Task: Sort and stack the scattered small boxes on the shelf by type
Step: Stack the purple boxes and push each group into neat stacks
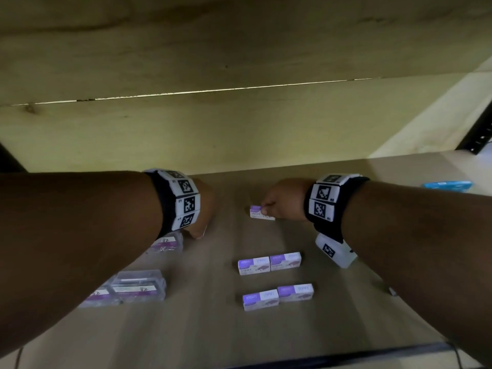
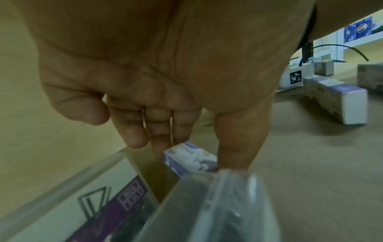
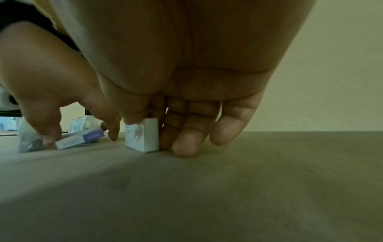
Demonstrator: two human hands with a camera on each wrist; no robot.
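Shelf (image 1: pixel 202 328) holds paired purple-white boxes (image 1: pixel 269 263) near clear cases (image 1: pixel 138 287).

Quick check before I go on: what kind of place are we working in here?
Probably a stockroom or shop shelving bay: a wooden shelf board under another board, small purple-and-white cardboard boxes laid in pairs, clear plastic cases beside them.

Wooden shelf (image 1: pixel 207 336), purple-white boxes (image 1: pixel 269 263), clear cases (image 1: pixel 138 287)

Lettering on the purple-and-white cardboard boxes (image 1: pixel 269 265) at centre and the clear plastic cases (image 1: pixel 138 288) at lower left is too blurred to read.
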